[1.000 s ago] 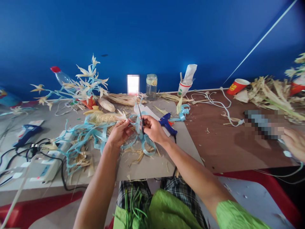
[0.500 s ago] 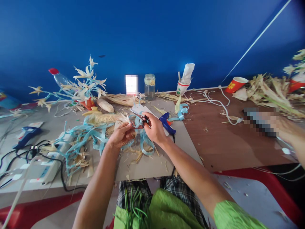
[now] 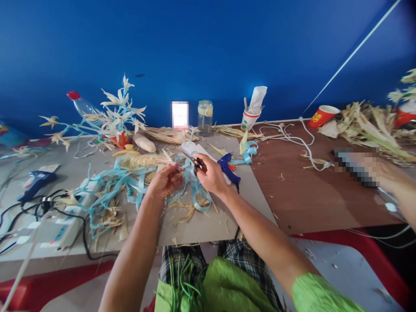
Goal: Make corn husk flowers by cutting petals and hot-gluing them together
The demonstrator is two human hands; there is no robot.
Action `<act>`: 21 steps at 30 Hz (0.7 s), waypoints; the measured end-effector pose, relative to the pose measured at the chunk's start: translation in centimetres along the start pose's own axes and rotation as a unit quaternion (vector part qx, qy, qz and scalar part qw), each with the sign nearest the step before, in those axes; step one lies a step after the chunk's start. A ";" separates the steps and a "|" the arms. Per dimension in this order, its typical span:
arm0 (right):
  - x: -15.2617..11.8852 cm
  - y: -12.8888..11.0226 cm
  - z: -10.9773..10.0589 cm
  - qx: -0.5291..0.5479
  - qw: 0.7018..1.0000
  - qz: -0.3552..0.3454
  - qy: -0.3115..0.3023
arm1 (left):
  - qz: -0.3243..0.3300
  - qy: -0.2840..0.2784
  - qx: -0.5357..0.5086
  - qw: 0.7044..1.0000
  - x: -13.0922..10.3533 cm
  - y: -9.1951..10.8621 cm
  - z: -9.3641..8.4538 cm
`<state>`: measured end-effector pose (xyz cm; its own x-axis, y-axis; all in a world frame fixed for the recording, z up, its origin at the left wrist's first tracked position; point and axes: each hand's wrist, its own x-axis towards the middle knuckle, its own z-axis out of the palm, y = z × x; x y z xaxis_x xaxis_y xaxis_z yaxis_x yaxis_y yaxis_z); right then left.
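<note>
Pinched between the fingertips of my left hand (image 3: 166,178) is a pale husk piece (image 3: 167,156), its pointed tip sticking up and to the left. My right hand (image 3: 210,172) is closed on black-handled scissors (image 3: 196,164), whose blades point up-left, close to my left fingertips. Light blue ribbon (image 3: 199,200) curls on the table beneath and between my hands. Just right of my right hand lies a blue glue gun (image 3: 229,168). A bundle of corn husk fibre (image 3: 138,161) rests left of my left hand.
Husk flowers (image 3: 118,104) stand at the back left, near a power strip (image 3: 66,227) and another glue gun (image 3: 37,184). A glass jar (image 3: 205,119) and a paper cup (image 3: 250,119) stand along the wall. Another person's hand holds a phone (image 3: 354,167) at right.
The husk piece in my left hand now shows a single pointed tip where several splayed strands showed before. The scissors have shifted slightly beside it.
</note>
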<state>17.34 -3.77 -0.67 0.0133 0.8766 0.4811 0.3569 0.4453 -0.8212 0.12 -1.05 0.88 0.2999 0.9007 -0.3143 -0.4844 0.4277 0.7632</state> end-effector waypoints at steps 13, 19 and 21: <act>0.6 -2.7 -4.3 0.416 0.841 0.176 -0.300 | 0.007 0.036 -0.027 0.999 0.0 0.7 -0.4; 1.0 -1.7 -5.9 0.286 0.852 0.166 -0.407 | 0.062 0.046 0.001 0.997 -0.1 0.6 -0.1; 1.2 -1.2 -6.4 0.249 0.848 0.167 -0.436 | 0.071 0.051 0.010 0.996 -0.1 0.6 -0.2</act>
<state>22.87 -4.46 2.83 -0.7377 0.6741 -0.0362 0.0274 -0.0238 -0.9993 -0.32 -0.87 1.24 0.1438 0.9554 -0.2581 -0.4992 0.2952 0.8146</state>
